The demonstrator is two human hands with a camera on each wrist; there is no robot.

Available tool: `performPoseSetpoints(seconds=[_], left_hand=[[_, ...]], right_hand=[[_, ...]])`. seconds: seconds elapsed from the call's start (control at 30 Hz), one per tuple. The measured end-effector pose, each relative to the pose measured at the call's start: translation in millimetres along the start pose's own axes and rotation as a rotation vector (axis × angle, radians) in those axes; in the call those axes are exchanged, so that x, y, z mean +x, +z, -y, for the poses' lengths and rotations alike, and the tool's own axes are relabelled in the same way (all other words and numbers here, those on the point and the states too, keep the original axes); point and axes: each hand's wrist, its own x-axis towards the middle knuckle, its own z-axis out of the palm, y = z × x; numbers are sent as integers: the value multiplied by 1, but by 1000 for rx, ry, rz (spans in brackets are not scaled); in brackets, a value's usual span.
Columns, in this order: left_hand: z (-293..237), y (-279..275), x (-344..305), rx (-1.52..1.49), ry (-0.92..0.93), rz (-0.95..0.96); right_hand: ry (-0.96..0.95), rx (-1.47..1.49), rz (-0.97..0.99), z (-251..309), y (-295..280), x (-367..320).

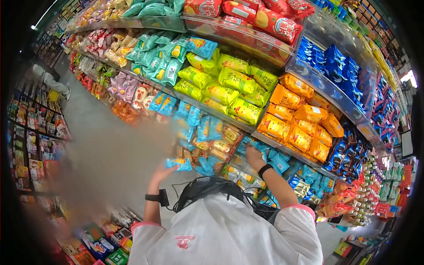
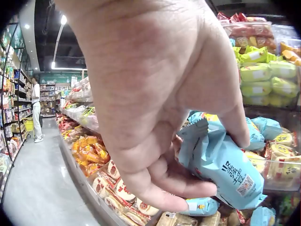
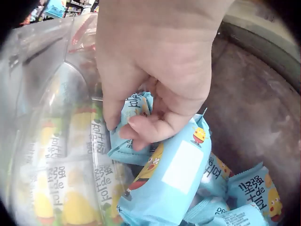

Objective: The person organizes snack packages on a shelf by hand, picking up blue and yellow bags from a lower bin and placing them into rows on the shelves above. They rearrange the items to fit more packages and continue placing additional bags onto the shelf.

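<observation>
My left hand (image 1: 160, 173) holds a light-blue snack packet (image 2: 221, 165) by its crimped end, thumb on one side and curled fingers on the other. The packet hangs over the lower shelf bins. Reaching into a clear-walled bin, my right hand (image 3: 157, 70) pinches a small blue packet (image 3: 126, 153) between thumb and fingers. Just beside those fingers lies a larger blue packet (image 3: 171, 174) with a white label and a cartoon figure. More blue packets (image 3: 254, 193) lie at the bin's bottom, and part of the pinched one is hidden behind the fingers.
Above the bins, tiers hold yellow-green packets (image 1: 223, 81), orange packets (image 1: 300, 123) and red packets (image 1: 274, 22). A clear divider (image 3: 96, 160) separates yellow-and-white packets from the blue ones. Down the aisle (image 2: 40, 174) stands a person (image 2: 36, 110) near a yellow basket. A grey blur covers part of the head view.
</observation>
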Motion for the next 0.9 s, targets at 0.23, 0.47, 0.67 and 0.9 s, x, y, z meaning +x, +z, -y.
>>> performPoseSetpoints(seconds=[0.23,0.47,0.67,0.9], left_hand=[[-10,2,-1,-19,-55,-19],[-14,4,5,-2,-11,38],[-17,3,5,-1,18,40],[-5,3,1,-41,27,-6]], right_hand=[[150,304,-24,-55,-38,-7],[267,423,320,-71,-28,-20],[279,524,331,-82,-19,-11],[-67,494,499,-72,-27,-23]])
